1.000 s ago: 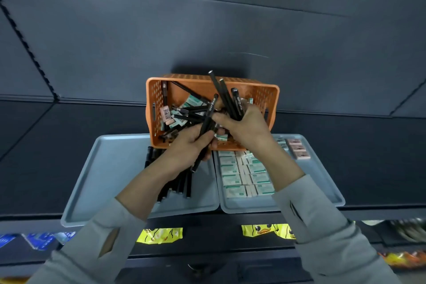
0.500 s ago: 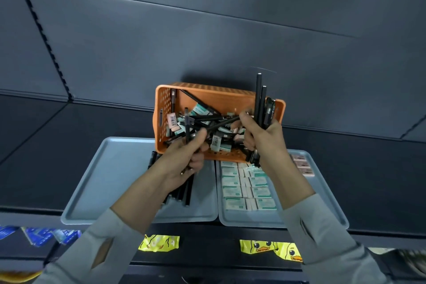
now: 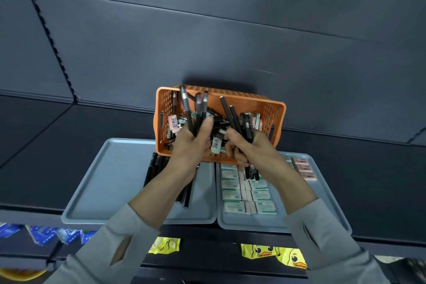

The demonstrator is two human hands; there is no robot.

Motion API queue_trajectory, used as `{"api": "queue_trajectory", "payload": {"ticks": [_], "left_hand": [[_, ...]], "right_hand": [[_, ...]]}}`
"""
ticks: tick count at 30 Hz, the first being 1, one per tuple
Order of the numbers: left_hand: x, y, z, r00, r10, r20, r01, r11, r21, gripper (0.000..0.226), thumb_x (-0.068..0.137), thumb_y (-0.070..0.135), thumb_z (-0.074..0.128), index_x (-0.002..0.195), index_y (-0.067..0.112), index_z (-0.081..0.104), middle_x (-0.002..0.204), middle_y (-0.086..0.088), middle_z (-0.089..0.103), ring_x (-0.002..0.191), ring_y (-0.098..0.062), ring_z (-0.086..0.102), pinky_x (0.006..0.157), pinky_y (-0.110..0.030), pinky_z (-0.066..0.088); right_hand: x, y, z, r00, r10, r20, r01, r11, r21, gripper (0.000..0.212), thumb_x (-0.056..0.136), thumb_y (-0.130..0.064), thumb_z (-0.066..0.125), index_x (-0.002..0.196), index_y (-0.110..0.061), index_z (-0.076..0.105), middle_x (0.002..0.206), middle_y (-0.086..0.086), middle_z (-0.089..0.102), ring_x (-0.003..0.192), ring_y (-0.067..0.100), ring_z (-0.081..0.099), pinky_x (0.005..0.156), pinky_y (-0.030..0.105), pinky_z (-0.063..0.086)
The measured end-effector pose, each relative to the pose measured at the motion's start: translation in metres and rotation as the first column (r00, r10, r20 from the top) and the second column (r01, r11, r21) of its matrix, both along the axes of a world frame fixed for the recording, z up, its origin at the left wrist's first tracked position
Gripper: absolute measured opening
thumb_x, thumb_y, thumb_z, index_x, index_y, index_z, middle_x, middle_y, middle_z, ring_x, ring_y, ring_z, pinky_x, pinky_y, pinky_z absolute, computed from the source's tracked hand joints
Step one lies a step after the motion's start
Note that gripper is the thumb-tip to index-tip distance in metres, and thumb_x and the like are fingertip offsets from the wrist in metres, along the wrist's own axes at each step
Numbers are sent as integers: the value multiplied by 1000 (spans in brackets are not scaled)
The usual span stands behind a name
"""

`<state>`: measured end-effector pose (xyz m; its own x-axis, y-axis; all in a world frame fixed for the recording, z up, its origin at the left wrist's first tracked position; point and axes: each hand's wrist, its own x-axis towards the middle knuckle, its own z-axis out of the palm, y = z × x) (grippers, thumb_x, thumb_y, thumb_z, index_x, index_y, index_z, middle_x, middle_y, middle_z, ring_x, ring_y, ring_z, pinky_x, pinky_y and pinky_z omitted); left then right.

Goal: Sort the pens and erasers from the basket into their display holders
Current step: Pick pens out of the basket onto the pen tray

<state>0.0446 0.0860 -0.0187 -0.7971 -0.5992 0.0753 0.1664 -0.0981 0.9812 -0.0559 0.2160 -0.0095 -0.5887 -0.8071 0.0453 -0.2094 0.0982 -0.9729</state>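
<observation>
Both hands are raised in front of the orange perforated plastic basket [image 3: 273,108]. The basket stands tilted on the dark shelf [image 3: 69,136], with its open side toward the camera. The left hand [image 3: 191,145] grips a bundle of thin black pens [image 3: 188,110]. Its fingers are curled round them, and the pens stick up before the left half of the basket. The right hand [image 3: 252,148] holds a second bundle of black pens [image 3: 227,110] in the fist. Their upper ends lean to the left across the basket, and their lower ends hang under the hand. The two hands are close together. Between them, inside the basket, loose pens and small labelled erasers [image 3: 216,143] lie mixed.

Under the left wrist, a row of black pens [image 3: 154,166] lies on the left grey plastic tray [image 3: 108,182]. The right grey plastic tray [image 3: 327,205], just beside it, carries rows of green-and-white erasers [image 3: 249,194] and a few pink erasers [image 3: 304,168] at its far right side.
</observation>
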Motion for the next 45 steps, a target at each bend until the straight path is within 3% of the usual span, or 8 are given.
{"api": "queue_trajectory", "payload": {"ticks": [6, 15, 20, 24, 33, 37, 41, 45], "left_hand": [[-4, -3, 13, 995, -97, 0, 97, 991, 89, 10, 90, 20, 68, 88, 11, 64, 56, 13, 60, 47, 0, 53, 45, -13, 40], [1, -24, 11, 990, 65, -128, -17, 939, 342, 7, 86, 24, 68, 88, 17, 69, 77, 2, 66, 64, -7, 52, 49, -13, 45], [4, -26, 12, 971, 119, -207, -7, 881, 473, 11, 92, 17, 62, 87, 21, 72, 84, 0, 71, 69, -3, 64, 58, -11, 52], [4, -16, 7, 958, 76, -278, 70, 874, 480, 8, 84, 12, 64, 89, 15, 71, 93, -3, 74, 79, -9, 69, 57, -11, 51], [22, -29, -11, 955, -292, 51, 281, 946, 165, 39, 89, -8, 58, 124, 9, 61, 82, 6, 70, 59, -6, 50, 55, -16, 37], [27, -38, -12, 976, -165, 145, 151, 983, 107, 23, 99, 15, 51, 119, 11, 62, 104, -3, 75, 69, -6, 58, 65, -20, 38], [24, -11, 0, 894, -365, 261, 416, 891, -179, 11, 95, 28, 57, 99, 26, 67, 86, 14, 73, 80, 4, 65, 61, -7, 45], [13, -10, -6, 959, -174, 223, 177, 984, 9, 23, 99, 31, 51, 84, 17, 63, 66, 5, 60, 66, -9, 55, 62, -23, 41]], "right_hand": [[3, -5, 2, 977, 131, -171, -109, 985, 131, 55, 96, -50, 43, 76, -2, 61, 57, -1, 61, 53, 19, 51, 56, 32, 44], [-14, -4, -4, 895, -168, 414, 220, 972, -82, 32, 102, -32, 45, 108, -4, 60, 92, 18, 72, 74, 21, 68, 60, 25, 54], [-9, -3, -3, 883, -77, 464, 178, 968, -179, 24, 97, -11, 57, 116, 2, 63, 86, 17, 64, 51, 7, 31, 42, 17, 25], [-4, -13, 0, 889, 21, 457, 121, 952, -280, 23, 89, -12, 69, 108, 0, 71, 70, 6, 26, 49, 6, 21, 42, 15, 25], [-11, -7, 6, 783, -60, 619, 333, 881, -336, 13, 85, -17, 68, 72, -15, 66, 54, -8, 39, 42, 2, 31, 53, 15, 31], [-7, -2, 13, 901, -100, 422, 204, 956, -209, 10, 91, -14, 65, 82, -10, 61, 56, -7, 44, 46, 3, 35, 45, 12, 30], [5, -16, 10, 954, -96, 285, 128, 987, -95, 18, 94, -21, 64, 86, -6, 60, 55, -4, 43, 49, 9, 36, 56, 26, 45], [7, -21, 9, 833, -180, 523, 265, 960, -91, 53, 86, -32, 74, 126, -3, 57, 87, 6, 67, 57, 10, 50, 54, 24, 51]]}}
